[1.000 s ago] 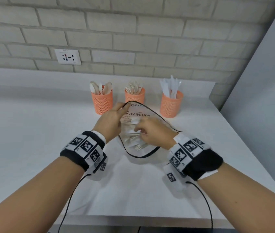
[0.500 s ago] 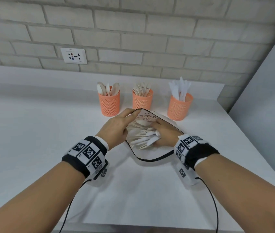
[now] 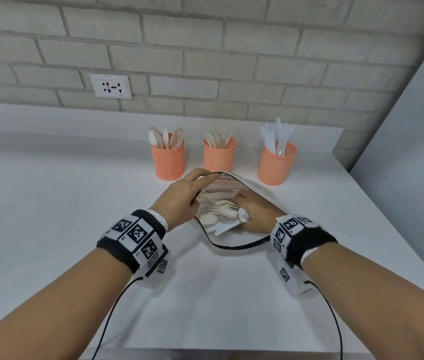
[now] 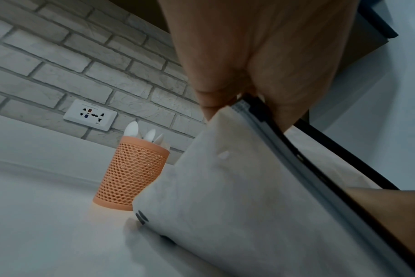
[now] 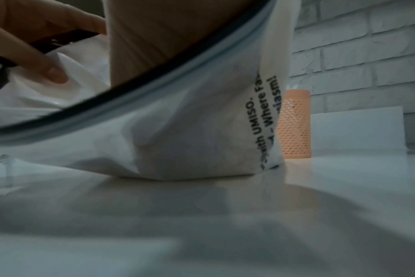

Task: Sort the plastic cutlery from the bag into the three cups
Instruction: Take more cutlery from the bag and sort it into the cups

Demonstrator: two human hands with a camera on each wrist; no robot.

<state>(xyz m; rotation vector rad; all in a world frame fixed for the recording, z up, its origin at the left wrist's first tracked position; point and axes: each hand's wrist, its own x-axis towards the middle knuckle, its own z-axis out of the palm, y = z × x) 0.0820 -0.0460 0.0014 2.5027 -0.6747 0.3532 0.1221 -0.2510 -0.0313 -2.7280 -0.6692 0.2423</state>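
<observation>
A translucent white zip bag (image 3: 258,189) with a black rim lies on the counter in front of three orange mesh cups. My left hand (image 3: 205,177) pinches the bag's upper rim and holds the mouth up, seen close in the left wrist view (image 4: 245,102). My right hand (image 3: 240,216) is inside the bag, its fingers curled round a bundle of white plastic cutlery (image 3: 225,215). The left cup (image 3: 167,163) holds spoons, the middle cup (image 3: 220,158) forks, the right cup (image 3: 277,166) knives. In the right wrist view the bag (image 5: 178,131) hides my fingers.
The white counter (image 3: 50,216) ends at a brick wall with a socket (image 3: 111,87) behind the cups. A grey wall (image 3: 413,152) closes the right side. The counter's front edge (image 3: 231,353) runs near my forearms. Cables hang from both wristbands.
My right hand has gone from the bag's mouth down inside and closed round several pieces of cutlery. The left hand keeps holding the rim up.
</observation>
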